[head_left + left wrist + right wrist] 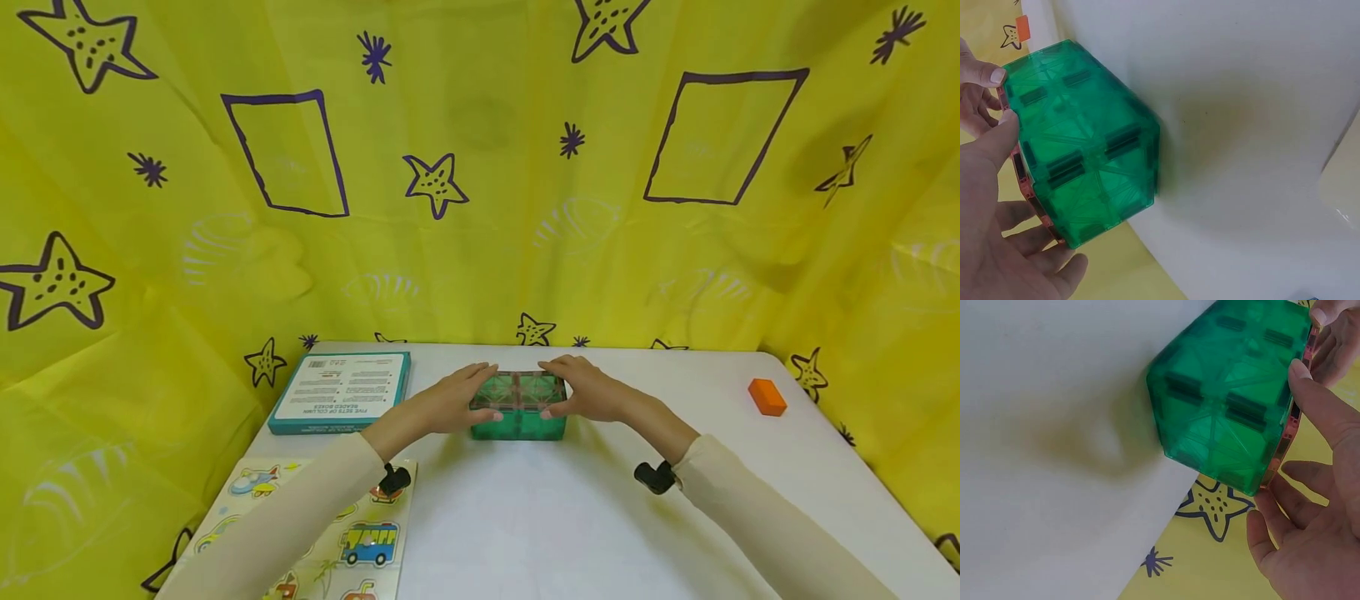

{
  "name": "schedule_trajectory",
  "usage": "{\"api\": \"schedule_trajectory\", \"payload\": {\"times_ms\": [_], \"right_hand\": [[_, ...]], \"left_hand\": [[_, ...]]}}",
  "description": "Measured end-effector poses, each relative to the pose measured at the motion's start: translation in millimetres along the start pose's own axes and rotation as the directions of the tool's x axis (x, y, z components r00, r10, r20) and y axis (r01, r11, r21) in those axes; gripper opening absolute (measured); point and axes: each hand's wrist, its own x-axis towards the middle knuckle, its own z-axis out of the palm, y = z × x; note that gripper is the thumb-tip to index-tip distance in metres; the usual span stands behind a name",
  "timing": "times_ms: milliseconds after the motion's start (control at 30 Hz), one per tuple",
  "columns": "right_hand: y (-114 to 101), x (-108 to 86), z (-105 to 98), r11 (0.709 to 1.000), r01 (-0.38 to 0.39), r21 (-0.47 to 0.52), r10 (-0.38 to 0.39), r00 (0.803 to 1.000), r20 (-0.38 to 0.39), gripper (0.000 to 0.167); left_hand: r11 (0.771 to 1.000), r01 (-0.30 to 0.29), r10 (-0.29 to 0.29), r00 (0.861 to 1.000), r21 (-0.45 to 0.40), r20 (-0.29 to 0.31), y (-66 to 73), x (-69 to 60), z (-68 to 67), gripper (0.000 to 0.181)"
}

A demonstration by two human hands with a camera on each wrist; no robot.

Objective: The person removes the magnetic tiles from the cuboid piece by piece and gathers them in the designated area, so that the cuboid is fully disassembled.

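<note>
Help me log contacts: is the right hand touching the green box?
Touching: in the right wrist view, the right hand has its thumb tip on the edge of the green box.

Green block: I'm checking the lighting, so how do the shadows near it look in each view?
Head view: soft shadows on the white table either side of the green block; left wrist view: a yellowish shadow with blurred edges beside it; right wrist view: a similar one, with a paler patch inside.

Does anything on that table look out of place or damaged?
Nothing looks spilled or damaged. Slightly odd: in the head view, the teal-edged box shows its print upside down, and an orange block sits alone toward the right of the table.
</note>
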Motion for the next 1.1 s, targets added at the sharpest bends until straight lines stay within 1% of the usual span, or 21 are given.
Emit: {"api": "schedule_trajectory", "payload": {"times_ms": [100, 300, 433, 533, 667, 833, 967, 1100], "right_hand": [[-0.5, 2.4, -2.3, 1.0, -0.017, 0.001, 0.017, 1.0, 0.025, 0.091], [-3.2, 6.6, -6.2, 1.0, -0.026, -0.009, 0.026, 0.998, 0.056, 0.096], [-4.5, 8.5, -7.8, 1.0, -0.029, -0.006, 0.03, 0.997, 0.074, 0.095], [-4.9, 9.6, -8.0, 0.999, -0.036, -0.005, 0.037, 0.996, 0.083, 0.09], [-6.1, 10.4, -8.0, 0.999, -0.036, -0.001, 0.036, 0.996, 0.077, 0.084], [-7.5, 9.1, -7.4, 0.999, -0.04, 0.006, 0.039, 0.998, 0.055, 0.083], [-8.1, 7.2, -5.9, 1.0, -0.03, -0.01, 0.03, 0.999, 0.029, 0.083], [-9.9, 4.1, -5.1, 1.0, -0.006, -0.017, 0.006, 1.0, -0.007, 0.082]], "left_hand": [[1.0, 0.011, -0.011, 1.0, -0.009, 0.016, 1.7, 1.0, -2.3, 0.081], [1.0, -0.006, 0.006, 1.0, -0.007, 0.021, 1.2, 1.8, -3.7, 0.078], [1.0, -0.012, 0.012, 1.0, -0.007, 0.022, 0.5, 2.2, -3.1, 0.078], [1.0, -0.014, 0.014, 1.0, 0.001, 0.023, 0.1, 2.9, -2.5, 0.078], [1.0, -0.012, 0.011, 1.0, 0.009, 0.025, 0.2, 3.1, -2.3, 0.078], [1.0, -0.007, 0.007, 1.0, 0.01, 0.026, 1.3, 2.8, -2.6, 0.077], [1.0, -0.001, 0.001, 0.999, 0.005, 0.032, 1.8, 2.7, -3.1, 0.077], [1.0, -0.011, 0.011, 1.0, 0.003, 0.027, 1.0, 3.1, -3.1, 0.077]]}}
